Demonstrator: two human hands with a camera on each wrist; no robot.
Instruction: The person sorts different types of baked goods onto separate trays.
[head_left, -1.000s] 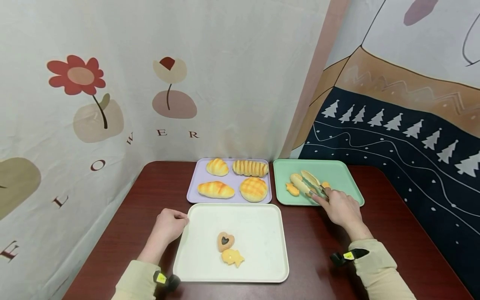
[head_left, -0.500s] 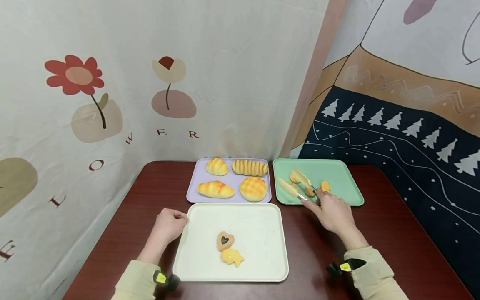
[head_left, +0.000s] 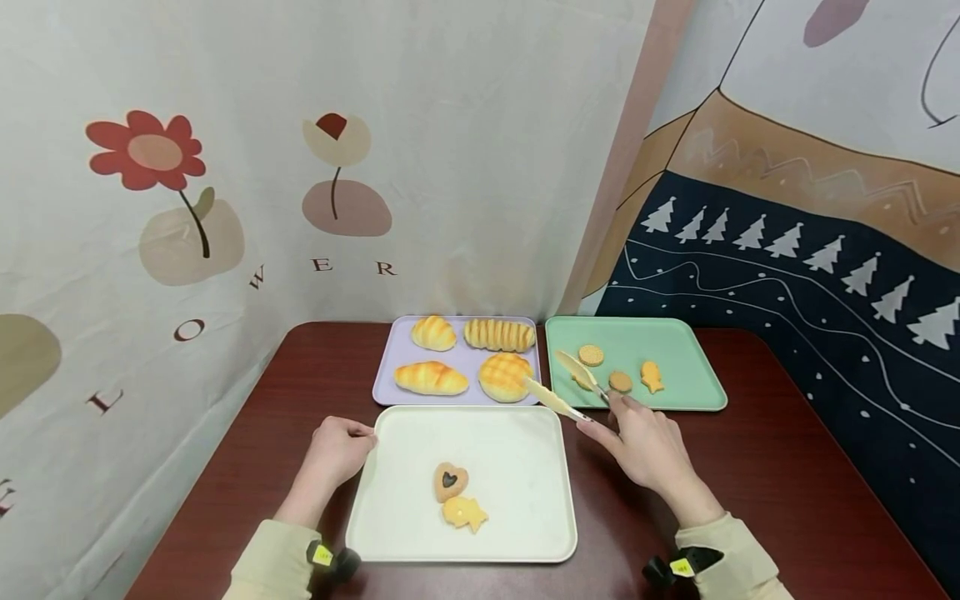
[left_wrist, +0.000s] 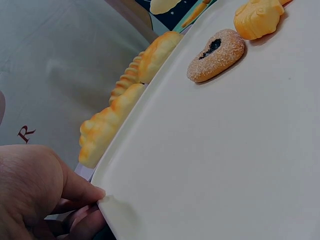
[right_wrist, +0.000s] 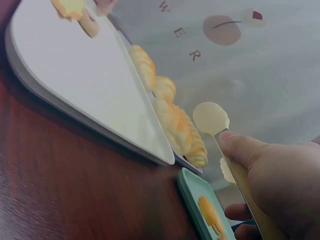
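Observation:
My left hand pinches the upper left edge of a white tray. On that tray lie a heart-shaped cookie with a dark centre and a yellow fish-shaped cookie, touching in the head view. My right hand grips metal-handled tongs with cream tips. The tong arms are spread apart and nothing shows between them. One tip is over the green tray, the other beside the round bread. In the right wrist view the thumb lies along the tongs' handle.
The green tray holds a round cookie, a brown round cookie, a fish-shaped cookie and one partly hidden behind the tongs. Behind the white tray, a purple tray holds several breads. A curtain rises behind the table.
My right hand has moved left and slightly nearer with the tongs, from over the green tray's cookies towards the white tray. The tongs have spread wider. The left hand stays put.

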